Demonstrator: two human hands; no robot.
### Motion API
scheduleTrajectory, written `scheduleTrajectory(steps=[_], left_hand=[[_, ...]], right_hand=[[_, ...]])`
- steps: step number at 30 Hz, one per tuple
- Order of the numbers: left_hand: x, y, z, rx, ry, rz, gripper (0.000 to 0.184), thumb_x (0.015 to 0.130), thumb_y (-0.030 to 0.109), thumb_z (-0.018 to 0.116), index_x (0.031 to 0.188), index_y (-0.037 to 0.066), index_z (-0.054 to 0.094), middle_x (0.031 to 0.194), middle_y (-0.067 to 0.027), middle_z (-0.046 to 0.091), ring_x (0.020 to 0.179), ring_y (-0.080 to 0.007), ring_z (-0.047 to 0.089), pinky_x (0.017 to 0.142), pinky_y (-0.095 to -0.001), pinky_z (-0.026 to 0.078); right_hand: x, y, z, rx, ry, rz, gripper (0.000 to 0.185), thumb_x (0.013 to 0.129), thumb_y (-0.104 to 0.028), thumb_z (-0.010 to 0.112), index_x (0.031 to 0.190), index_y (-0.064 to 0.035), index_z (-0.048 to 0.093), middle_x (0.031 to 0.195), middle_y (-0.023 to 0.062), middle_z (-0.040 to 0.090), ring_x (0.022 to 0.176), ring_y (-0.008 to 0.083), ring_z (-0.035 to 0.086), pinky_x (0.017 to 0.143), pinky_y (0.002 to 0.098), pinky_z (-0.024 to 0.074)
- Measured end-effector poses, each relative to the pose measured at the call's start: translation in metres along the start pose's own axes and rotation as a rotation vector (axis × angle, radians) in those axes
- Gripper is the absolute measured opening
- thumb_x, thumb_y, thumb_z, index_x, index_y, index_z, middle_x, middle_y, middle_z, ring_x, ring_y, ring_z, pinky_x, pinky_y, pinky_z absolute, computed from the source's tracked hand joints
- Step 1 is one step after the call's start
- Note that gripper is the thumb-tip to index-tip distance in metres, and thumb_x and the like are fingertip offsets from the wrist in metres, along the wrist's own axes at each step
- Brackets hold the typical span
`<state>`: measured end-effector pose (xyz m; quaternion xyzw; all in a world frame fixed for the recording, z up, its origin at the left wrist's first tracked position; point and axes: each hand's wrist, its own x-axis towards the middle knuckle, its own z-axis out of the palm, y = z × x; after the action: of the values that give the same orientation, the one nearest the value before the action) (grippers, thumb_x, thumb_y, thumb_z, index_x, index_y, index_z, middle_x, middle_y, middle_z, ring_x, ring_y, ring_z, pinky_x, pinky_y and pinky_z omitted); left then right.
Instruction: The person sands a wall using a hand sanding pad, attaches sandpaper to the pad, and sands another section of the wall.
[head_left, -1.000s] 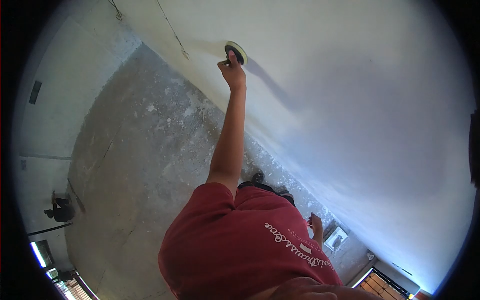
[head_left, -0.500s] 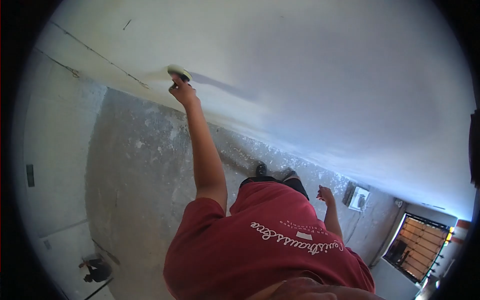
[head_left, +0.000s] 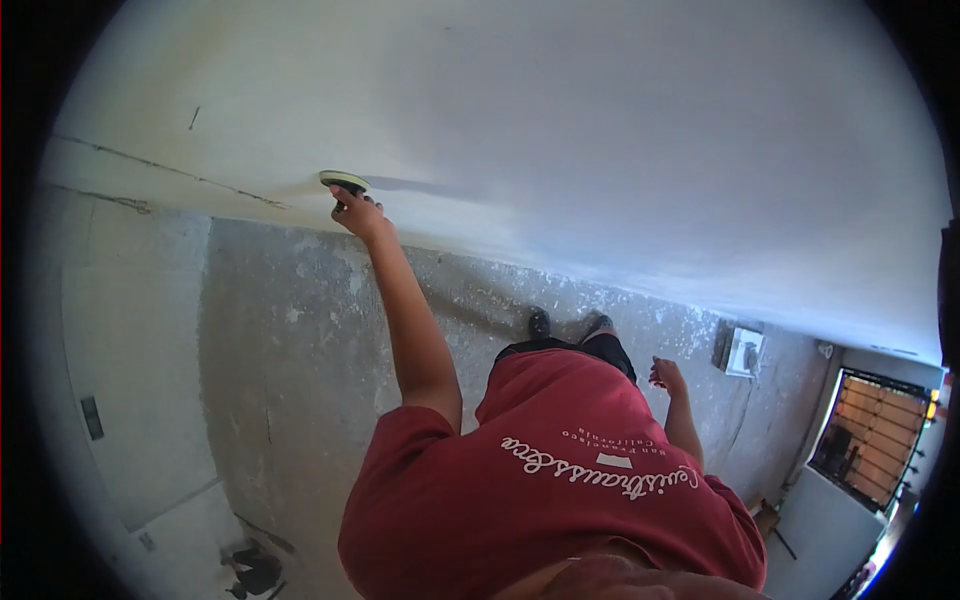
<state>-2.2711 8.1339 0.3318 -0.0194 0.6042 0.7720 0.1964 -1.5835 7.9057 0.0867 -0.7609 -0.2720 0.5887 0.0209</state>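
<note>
My left hand [head_left: 360,213] is closed around the grip of a round disc-like pad [head_left: 345,181] with a pale yellow-green rim. The pad lies against the whitish wall [head_left: 600,130], close above its lower edge, and casts a long shadow to the right. My left arm is stretched out. On the other side of my body, my right hand [head_left: 666,375] hangs low in front of the grey floor, its fingers loosely bent and slightly apart, with nothing visible in them.
Below the wall stretches a scuffed grey floor [head_left: 300,330], with my dark shoes [head_left: 540,323] near its edge. A white-framed box [head_left: 743,352] lies right of my right hand. A barred window [head_left: 870,435] is at the far right; dark items [head_left: 255,572] sit at the lower left.
The view has turned, so the wall's lower edge runs flatter. My left hand and the pad appear farther left and lower than one second ago. My right hand appears higher and farther right.
</note>
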Motion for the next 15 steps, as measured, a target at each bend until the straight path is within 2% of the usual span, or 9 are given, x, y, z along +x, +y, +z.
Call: scheduleTrajectory(steps=[3,5,7,10,12,15], left_hand=[[0.010,-0.004,-0.007,0.090,0.010,0.022,0.059,0.094,0.052,0.053,0.112,-0.003,0.042,0.081,-0.0106,0.058,0.053,-0.0123,0.045,0.039,-0.0286,0.027],[0.045,-0.001,-0.014,0.029,-0.057,-0.013,0.054,0.097,0.051,0.049,0.094,-0.003,0.049,0.074,-0.0061,0.056,0.049,-0.0106,0.037,0.040,-0.0282,0.024],[0.057,0.010,-0.009,0.015,0.013,0.028,0.053,0.098,0.050,0.047,0.087,-0.002,0.052,0.069,-0.0029,0.051,0.047,-0.0093,0.032,0.040,-0.0286,0.022],[0.055,0.011,-0.017,0.023,-0.088,0.019,0.051,0.098,0.049,0.046,0.088,0.000,0.051,0.066,-0.0005,0.046,0.046,-0.0090,0.030,0.039,-0.0285,0.022],[0.038,-0.006,-0.021,0.073,-0.059,-0.043,0.048,0.098,0.049,0.047,0.087,0.002,0.049,0.066,0.0004,0.044,0.045,-0.0086,0.030,0.038,-0.0283,0.021],[0.000,-0.036,-0.029,0.092,-0.162,-0.067,0.049,0.097,0.051,0.050,0.086,0.003,0.048,0.067,0.0005,0.044,0.046,-0.0083,0.031,0.038,-0.0270,0.022]], right_hand=[[0.007,-0.001,-0.003,0.016,-0.024,0.022,0.043,0.094,-0.044,0.050,0.087,-0.0039,0.061,0.065,0.0071,0.062,0.058,0.0179,0.063,0.051,0.0303,0.0461],[0.006,-0.006,-0.004,-0.006,-0.017,-0.035,0.043,0.094,-0.044,0.049,0.088,-0.0038,0.061,0.066,0.0070,0.062,0.057,0.0178,0.062,0.051,0.0303,0.0463],[0.001,-0.014,-0.009,0.007,0.008,-0.055,0.042,0.094,-0.044,0.049,0.088,-0.0039,0.061,0.066,0.0068,0.062,0.057,0.0178,0.062,0.051,0.0303,0.0463],[-0.007,-0.022,-0.008,0.049,0.049,-0.058,0.042,0.094,-0.044,0.050,0.089,-0.0041,0.061,0.067,0.0065,0.062,0.058,0.0175,0.062,0.052,0.0303,0.0464],[-0.002,-0.013,-0.007,0.099,0.065,-0.033,0.043,0.094,-0.045,0.051,0.089,-0.0040,0.061,0.067,0.0062,0.062,0.058,0.0170,0.062,0.053,0.0307,0.0468],[-0.004,-0.004,0.000,0.102,0.022,-0.008,0.042,0.094,-0.045,0.051,0.089,-0.0043,0.061,0.067,0.0059,0.062,0.058,0.0168,0.062,0.053,0.0308,0.0468]])
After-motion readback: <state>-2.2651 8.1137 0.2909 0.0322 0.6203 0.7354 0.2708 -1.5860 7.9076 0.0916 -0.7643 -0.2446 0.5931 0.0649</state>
